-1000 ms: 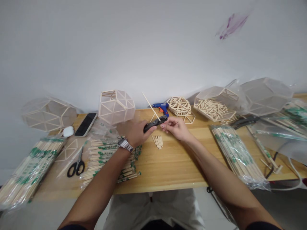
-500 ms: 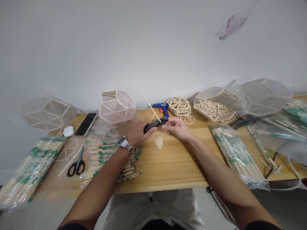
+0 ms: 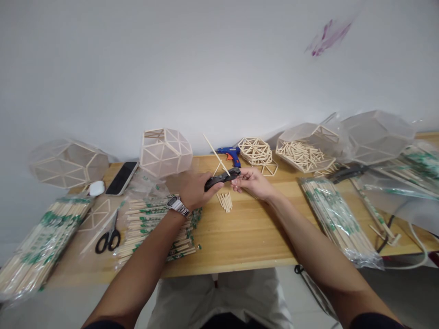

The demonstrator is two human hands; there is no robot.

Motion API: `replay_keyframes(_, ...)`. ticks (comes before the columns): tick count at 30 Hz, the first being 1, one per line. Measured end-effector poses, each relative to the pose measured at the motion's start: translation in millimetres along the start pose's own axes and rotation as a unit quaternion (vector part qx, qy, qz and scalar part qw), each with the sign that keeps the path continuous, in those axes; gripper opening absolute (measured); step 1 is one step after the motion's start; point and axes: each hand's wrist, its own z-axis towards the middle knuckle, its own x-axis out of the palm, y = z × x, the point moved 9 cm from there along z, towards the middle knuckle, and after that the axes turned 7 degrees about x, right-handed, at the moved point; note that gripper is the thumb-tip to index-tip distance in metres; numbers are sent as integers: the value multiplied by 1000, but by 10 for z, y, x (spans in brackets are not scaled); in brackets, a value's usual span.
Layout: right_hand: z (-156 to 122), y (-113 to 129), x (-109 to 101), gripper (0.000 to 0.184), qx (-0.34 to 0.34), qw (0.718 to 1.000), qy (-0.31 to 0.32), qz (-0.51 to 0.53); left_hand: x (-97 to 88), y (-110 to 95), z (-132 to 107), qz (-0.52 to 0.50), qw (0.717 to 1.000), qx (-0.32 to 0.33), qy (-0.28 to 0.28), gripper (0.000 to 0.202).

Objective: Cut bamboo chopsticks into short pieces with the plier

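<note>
My left hand (image 3: 199,189) is wrapped around a black hand cutter (image 3: 219,179), held above the table's middle. A thin wooden chopstick (image 3: 215,153) slants up and left from the cutter's head. My right hand (image 3: 252,183) is closed at that head, its fingertips pinched where the chopstick's lower end comes through; the fingers partly hide this end. Just below both hands, several short cut sticks (image 3: 225,202) lie in a small row on the wooden table (image 3: 236,242). Behind the cutter rests a blue glue gun (image 3: 229,153).
Wrapped chopsticks (image 3: 157,228) and scissors (image 3: 109,237) lie left, near a phone (image 3: 122,178) and a white case (image 3: 97,188). Stick-framed shells (image 3: 167,153) line the wall. One shell (image 3: 305,153) holds many short sticks. Another chopstick pack (image 3: 339,219) lies right.
The whole view has shifted slightly. Both hands, the cutter and the chopstick keep nearly the same pose.
</note>
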Motion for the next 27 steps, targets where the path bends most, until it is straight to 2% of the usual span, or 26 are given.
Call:
replay_keyframes(7, -5, -22, 56, 25, 15, 998, 44, 45, 13, -21, -2, -15, 1000, 11, 12, 45)
replay_keyframes(18, -88, 29, 223, 31, 53, 992, 104, 56, -21, -117, -11, -51, 995, 80, 28, 42)
replay_keyframes(23, -91, 41, 246, 34, 59, 991, 104, 65, -25, -119, -16, -52, 996, 69, 30, 45)
replay_keyframes(27, -46, -26, 191, 32, 68, 990, 79, 92, -30, -76, -13, -47, 998, 38, 19, 46)
